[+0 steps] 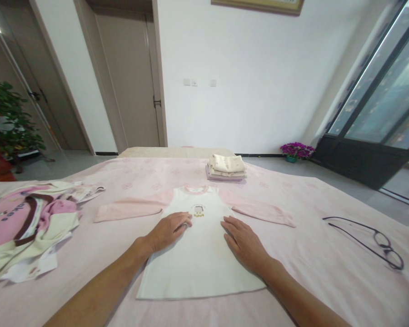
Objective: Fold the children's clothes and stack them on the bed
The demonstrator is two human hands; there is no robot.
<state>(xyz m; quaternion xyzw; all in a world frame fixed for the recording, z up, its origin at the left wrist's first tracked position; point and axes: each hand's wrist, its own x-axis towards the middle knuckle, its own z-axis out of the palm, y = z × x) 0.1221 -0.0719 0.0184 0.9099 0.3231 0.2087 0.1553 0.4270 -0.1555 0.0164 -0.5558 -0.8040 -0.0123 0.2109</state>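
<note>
A small long-sleeved shirt (pixel 201 259) with a white body and pink sleeves lies spread out, front side up, its neck pointing away from me. A little printed motif shows on its chest, and both sleeves stretch out sideways. My left hand (pixel 172 229) lies on the left side of the chest, fingers stretched out and a ring on one finger. Across from it, my right hand (pixel 241 240) rests flat on the shirt's right side with its fingers extended. Neither hand grips anything.
Crumpled children's clothes (pixel 47 218) lie in a heap at the left. A stack of folded clothes (pixel 226 167) sits beyond the shirt. Eyeglasses (pixel 383 245) lie at the right on the pink bedspread (pixel 303 268). Purple flowers (pixel 297 150) stand on the floor behind.
</note>
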